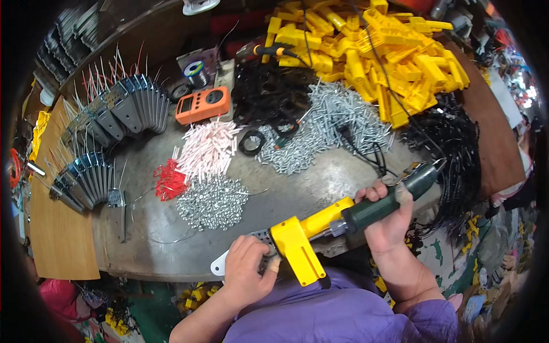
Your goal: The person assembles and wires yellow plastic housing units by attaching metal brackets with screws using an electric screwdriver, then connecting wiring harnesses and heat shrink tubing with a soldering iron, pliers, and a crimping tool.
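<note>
Near the table's front edge, my left hand [247, 267] is closed around the metal plate end of a yellow plastic tool housing [298, 254]. The plate's pale rounded tip [218, 264] sticks out to the left of my fingers. My right hand [390, 226] grips a dark green electric screwdriver [372, 214], its thumb and fingers wrapped around the body. The driver lies slanted, its silver nose pointing left and down at the yellow housing. Whether the bit touches a screw there, I cannot tell.
Loose nuts [211, 203], red pieces [170, 182], white sleeves [209, 148] and screws [349, 117] lie in piles. Behind are an orange meter [203, 106], a solder spool [196, 74] and heaped yellow housings [366, 51]. Wired metal plates [123, 108] stand left; black cables [452, 154] hang right.
</note>
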### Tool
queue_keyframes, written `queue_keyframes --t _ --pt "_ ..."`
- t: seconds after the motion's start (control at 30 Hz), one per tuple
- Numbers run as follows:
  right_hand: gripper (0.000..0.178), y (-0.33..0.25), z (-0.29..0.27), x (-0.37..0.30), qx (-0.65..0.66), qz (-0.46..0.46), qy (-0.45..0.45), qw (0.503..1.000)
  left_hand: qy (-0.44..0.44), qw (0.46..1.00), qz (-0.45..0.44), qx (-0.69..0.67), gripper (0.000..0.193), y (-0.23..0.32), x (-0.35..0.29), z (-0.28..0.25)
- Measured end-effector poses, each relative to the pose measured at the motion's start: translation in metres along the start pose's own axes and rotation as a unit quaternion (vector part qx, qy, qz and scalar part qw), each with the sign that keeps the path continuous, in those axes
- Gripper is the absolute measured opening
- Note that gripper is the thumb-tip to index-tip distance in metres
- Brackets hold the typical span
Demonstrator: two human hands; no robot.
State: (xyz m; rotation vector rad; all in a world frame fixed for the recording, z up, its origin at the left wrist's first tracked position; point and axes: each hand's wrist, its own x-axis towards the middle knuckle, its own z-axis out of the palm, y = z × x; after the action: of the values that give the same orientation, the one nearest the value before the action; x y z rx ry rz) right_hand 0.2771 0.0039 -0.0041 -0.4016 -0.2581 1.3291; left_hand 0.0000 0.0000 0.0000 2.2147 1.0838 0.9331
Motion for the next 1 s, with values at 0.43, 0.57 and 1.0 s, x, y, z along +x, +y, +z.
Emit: queue_keyframes --t 0.43,0.57,1.0 --pt "0.045 -0.122 0.004 0.053 -0.811 -0.098 0.113 0.565 0.033 0.999 -0.022 0.013 0.061 -0.001 -0.016 -0.011" --pt "0.039 -0.138 -0.019 0.044 -0.95 -0.109 0.071 0.284 0.029 0.993 -0.008 0.114 0.07 -0.003 -0.027 -0.023" --pt "0.033 -0.02 0.011 0.123 -0.888 -0.286 -0.08 0.35 0.004 0.987 -0.012 0.158 0.047 -0.012 -0.038 -0.026"
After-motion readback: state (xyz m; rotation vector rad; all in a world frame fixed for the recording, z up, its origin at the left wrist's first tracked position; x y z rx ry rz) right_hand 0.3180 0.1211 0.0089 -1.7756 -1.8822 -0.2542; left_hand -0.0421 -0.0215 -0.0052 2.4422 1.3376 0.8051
